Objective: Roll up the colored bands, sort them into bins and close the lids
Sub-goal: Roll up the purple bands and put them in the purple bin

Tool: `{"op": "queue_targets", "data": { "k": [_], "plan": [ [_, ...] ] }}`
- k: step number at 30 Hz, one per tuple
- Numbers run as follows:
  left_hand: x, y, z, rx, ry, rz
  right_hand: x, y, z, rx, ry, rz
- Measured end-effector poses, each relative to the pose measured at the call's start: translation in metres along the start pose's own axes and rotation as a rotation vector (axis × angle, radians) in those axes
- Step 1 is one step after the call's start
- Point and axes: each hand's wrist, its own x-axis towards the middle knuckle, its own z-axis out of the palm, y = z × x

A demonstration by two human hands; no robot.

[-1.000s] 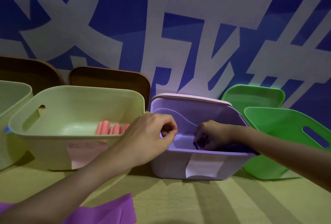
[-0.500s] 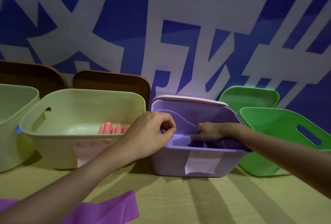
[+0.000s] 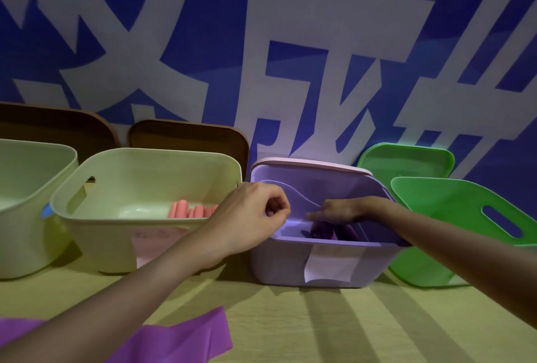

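Observation:
A purple bin (image 3: 279, 261) stands at the middle of the table with dark purple rolled bands (image 3: 325, 230) on its floor. My right hand (image 3: 340, 211) reaches inside it, fingers stretched flat just above the rolls, holding nothing. My left hand (image 3: 252, 217) has its fingers curled at the bin's left rim and seems to grip it. A pale green bin (image 3: 96, 235) to the left holds several pink rolled bands (image 3: 191, 210). An unrolled purple band (image 3: 180, 339) lies flat on the table under my left forearm.
A second pale green bin (image 3: 29, 188) stands at the far left. A tilted green bin (image 3: 453, 211) sits on the right, with a green lid (image 3: 406, 162) behind it. Two brown lids (image 3: 189, 142) and a pinkish lid (image 3: 311, 163) lean against the blue-and-white wall.
My right hand was closed around a purple roll low in the bin; now its fingers are spread flat and the roll lies in the bin. My left hand stayed at the rim.

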Motion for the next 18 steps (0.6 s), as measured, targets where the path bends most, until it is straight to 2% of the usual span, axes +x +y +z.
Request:
{"op": "queue_targets", "data": {
  "k": [4,9,13,18],
  "plan": [
    [0.000,0.001,-0.004,-0.107,0.033,-0.008,-0.013,-0.010,-0.007,0.027,0.013,0.006],
    [-0.012,0.005,-0.022,-0.159,0.177,-0.033,-0.047,-0.046,-0.027,-0.026,0.277,-0.157],
    [-0.030,0.004,-0.046,-0.130,0.324,-0.108,-0.080,-0.086,-0.021,0.082,0.369,-0.301],
    [-0.077,-0.005,-0.082,-0.114,0.363,-0.187,-0.109,-0.128,0.010,-0.016,0.550,-0.443]
  ]
}}
